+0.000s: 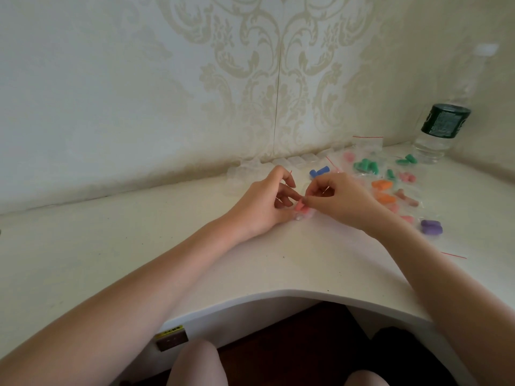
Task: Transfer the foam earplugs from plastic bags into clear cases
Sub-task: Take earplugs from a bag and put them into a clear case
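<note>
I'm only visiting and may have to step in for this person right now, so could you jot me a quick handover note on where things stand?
Left hand: fingers curled, steadying the pink foam earplugs and what looks like a small clear plastic wrapping on the white desk.
Right hand: pinching at the same pink earplugs.
Supplies: bagged green, orange, purple and other pink earplugs lie to the right; blue ones sit behind the hands. Clear plastic cases line the wall.
Done: I cannot tell whether any case is filled.
Left: this pink pair, then nearly all the bags.
</note>
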### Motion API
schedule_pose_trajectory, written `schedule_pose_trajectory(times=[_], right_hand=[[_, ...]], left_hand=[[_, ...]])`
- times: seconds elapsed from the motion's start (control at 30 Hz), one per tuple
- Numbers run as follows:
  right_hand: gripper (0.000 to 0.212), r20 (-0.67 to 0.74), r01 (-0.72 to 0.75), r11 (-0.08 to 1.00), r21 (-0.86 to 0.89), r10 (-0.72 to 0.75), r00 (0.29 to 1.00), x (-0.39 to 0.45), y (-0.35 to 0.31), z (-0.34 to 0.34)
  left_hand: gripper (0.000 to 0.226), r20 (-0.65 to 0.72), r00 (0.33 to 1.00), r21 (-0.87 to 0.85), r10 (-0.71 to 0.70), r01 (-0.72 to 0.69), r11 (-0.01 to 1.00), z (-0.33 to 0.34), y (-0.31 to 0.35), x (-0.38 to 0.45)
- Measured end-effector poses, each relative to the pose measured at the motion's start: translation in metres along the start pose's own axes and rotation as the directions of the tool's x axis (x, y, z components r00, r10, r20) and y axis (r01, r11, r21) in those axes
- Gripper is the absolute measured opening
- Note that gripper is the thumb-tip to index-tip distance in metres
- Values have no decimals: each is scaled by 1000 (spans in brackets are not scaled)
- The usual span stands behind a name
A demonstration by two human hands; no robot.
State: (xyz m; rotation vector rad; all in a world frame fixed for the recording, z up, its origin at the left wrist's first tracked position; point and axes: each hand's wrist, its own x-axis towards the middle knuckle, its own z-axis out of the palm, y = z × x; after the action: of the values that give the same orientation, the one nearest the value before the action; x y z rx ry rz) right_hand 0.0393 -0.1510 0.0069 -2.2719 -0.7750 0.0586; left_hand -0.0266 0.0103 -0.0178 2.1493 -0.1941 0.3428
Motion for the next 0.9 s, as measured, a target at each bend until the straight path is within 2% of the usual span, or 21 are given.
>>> schedule_pose_trajectory(times=[0.17, 0.33, 0.4, 0.47, 0.53, 0.63, 0.7, 0.77, 0.83, 0.9], right_hand=[[13, 25, 7, 998, -69, -5, 1000, 3, 1, 2], [21, -32, 11, 995, 99, -8, 999, 1, 2, 3], [18, -90, 3, 986, 164, 12, 996, 1, 2, 1], [12, -214, -27, 976, 216, 74, 974, 3, 2, -2], [14, -273, -83, 977, 195, 136, 952, 4, 3, -4], [23, -177, -96, 995, 16, 97, 979, 4, 6, 0], [17, -157, -47, 998, 36, 52, 986, 3, 4, 2], [16, -198, -17, 998, 61, 29, 980, 2, 0, -1], [19, -207, -2, 996, 89, 21, 978, -1, -4, -5], [24, -159, 8, 994, 111, 10, 987, -4, -6, -6]], left_hand=[[36, 3, 1000, 12, 2, -3, 1000, 0, 1, -1], [31, 1, 999, 54, 34, -34, 998, 0, 1, -1], [27, -8, 999, 87, 49, -48, 995, 0, 0, -1], [25, -11, 998, 111, 55, -54, 992, 0, 1, -1], [23, 1, 997, 126, 72, -71, 989, 0, 2, -1], [29, 8, 996, 168, 90, -90, 982, 1, 1, 1], [37, 0, 997, 159, 78, -77, 984, 1, 0, 1], [46, -11, 998, 126, 65, -63, 990, 1, 0, 1], [51, -40, 997, 116, 62, -57, 992, -1, 0, 0], [57, -83, 996, 141, 45, -33, 990, -2, -2, 1]])
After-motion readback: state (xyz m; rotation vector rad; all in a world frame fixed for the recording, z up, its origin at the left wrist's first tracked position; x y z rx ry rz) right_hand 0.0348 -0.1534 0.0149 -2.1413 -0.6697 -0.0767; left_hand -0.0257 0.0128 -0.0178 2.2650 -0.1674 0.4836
